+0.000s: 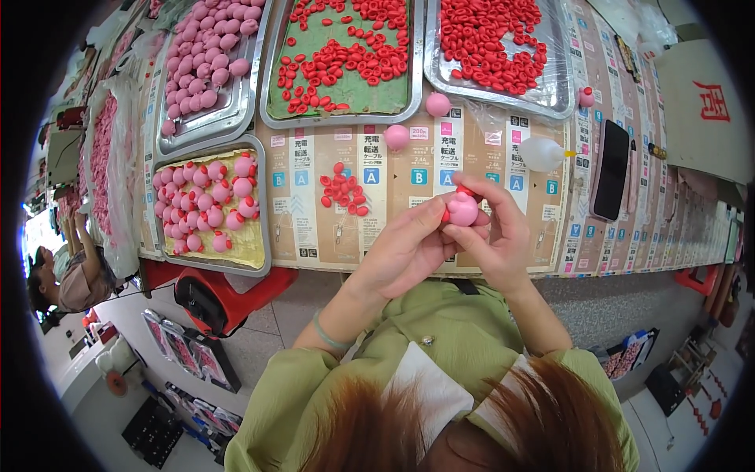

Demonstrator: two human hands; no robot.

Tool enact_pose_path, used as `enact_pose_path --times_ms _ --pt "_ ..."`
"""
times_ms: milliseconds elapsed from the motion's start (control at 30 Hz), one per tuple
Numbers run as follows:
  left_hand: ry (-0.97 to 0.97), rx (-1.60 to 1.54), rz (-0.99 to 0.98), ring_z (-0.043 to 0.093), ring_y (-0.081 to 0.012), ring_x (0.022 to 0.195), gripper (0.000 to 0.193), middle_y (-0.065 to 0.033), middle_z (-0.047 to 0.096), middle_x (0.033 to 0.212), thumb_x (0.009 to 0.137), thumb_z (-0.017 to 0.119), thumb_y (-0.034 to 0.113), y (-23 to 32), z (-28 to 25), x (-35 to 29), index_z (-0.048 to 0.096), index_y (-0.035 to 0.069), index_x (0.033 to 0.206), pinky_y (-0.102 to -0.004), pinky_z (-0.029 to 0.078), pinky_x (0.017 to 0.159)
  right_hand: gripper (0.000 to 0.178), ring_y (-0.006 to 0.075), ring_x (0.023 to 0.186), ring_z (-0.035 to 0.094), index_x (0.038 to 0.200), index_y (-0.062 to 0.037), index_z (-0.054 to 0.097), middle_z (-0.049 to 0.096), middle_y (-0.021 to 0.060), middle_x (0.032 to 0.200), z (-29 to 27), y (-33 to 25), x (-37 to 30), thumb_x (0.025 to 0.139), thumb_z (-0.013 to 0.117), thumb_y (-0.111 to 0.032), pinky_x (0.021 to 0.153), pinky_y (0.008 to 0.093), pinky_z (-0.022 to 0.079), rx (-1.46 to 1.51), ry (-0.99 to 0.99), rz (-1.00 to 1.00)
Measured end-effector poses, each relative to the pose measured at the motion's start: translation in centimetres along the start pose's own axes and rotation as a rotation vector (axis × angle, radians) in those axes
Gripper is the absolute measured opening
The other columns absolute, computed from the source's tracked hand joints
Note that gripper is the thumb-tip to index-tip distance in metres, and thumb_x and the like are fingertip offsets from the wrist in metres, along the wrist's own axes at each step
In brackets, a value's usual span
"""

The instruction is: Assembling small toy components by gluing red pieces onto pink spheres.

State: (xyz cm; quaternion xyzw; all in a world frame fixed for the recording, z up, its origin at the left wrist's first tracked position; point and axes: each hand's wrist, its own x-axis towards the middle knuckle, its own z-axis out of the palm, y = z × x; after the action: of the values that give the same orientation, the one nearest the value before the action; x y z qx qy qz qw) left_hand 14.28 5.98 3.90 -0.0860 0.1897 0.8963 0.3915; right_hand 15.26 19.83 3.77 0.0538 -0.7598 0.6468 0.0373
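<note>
Between both hands, just above the table's near edge, is a small pink ball figure [462, 209] with red pieces on it. My left hand [410, 245] pinches it from the left, thumb and finger against a red piece. From the other side my right hand [502, 232] grips it with thumb and forefinger near its top. A small pile of red oval pieces [343, 189] lies on the table left of the hands. Two plain pink balls [397, 138] rest beyond them. A white squeeze bottle [543, 155] with a yellow tip lies on its side to the right.
Metal trays hold pink balls [206, 57], red pieces on a green liner [338, 67] and more red pieces [495, 46]. A smaller tray [264, 236] holds balls with red parts. A phone [611, 170] lies at right. A red stool [244, 295] stands below; another person [75, 271] sits far left.
</note>
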Motion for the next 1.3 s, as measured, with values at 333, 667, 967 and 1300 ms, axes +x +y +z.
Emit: enact_pose_path --times_ms 333,667,967,1300 --pt "0.253 1.301 0.612 0.045 -0.0176 0.099 0.050 -0.0091 0.042 0.109 0.069 0.063 -0.001 0.1 1.0 -0.3 0.042 -0.002 0.115 -0.0286 0.037 0.086 0.044 0.0201 0.090 0.052 0.107 -0.0017 0.047 0.055 0.0109 0.098 0.3 0.8 -0.1 0.065 0.061 -0.003 0.080 0.0303 0.040 0.077 -0.004 0.025" --pt "0.312 1.199 0.727 0.047 -0.0244 0.094 0.045 -0.0114 0.046 0.099 0.065 0.067 0.006 0.4 1.1 -0.8 0.050 0.002 0.106 -0.0302 0.039 0.080 0.042 0.0181 0.092 0.052 0.107 -0.0004 0.047 0.053 0.0099 0.100 1.2 0.3 0.0 0.067 0.060 -0.002 0.080 0.0296 0.040 0.148 -0.029 0.034" --pt "1.353 1.877 0.884 0.045 -0.0275 0.099 0.034 -0.0164 0.048 0.105 0.078 0.055 0.020 14.2 -9.4 -7.8 0.047 0.001 0.106 -0.0344 0.035 0.085 0.042 0.0181 0.096 0.049 0.114 0.0006 0.038 0.048 0.0105 0.107 -1.0 0.5 -0.3 0.074 0.051 0.004 0.085 0.0292 0.037 0.130 0.035 0.163" --pt "1.355 2.183 0.755 0.043 -0.0303 0.102 0.031 -0.0174 0.049 0.105 0.078 0.054 0.021 17.0 -10.7 -6.7 0.053 0.001 0.102 -0.0381 0.034 0.086 0.036 0.0141 0.091 0.049 0.113 0.0021 0.039 0.049 0.0092 0.104 -4.1 1.0 -1.3 0.078 0.047 0.005 0.081 0.0249 0.038 0.050 0.382 0.093"
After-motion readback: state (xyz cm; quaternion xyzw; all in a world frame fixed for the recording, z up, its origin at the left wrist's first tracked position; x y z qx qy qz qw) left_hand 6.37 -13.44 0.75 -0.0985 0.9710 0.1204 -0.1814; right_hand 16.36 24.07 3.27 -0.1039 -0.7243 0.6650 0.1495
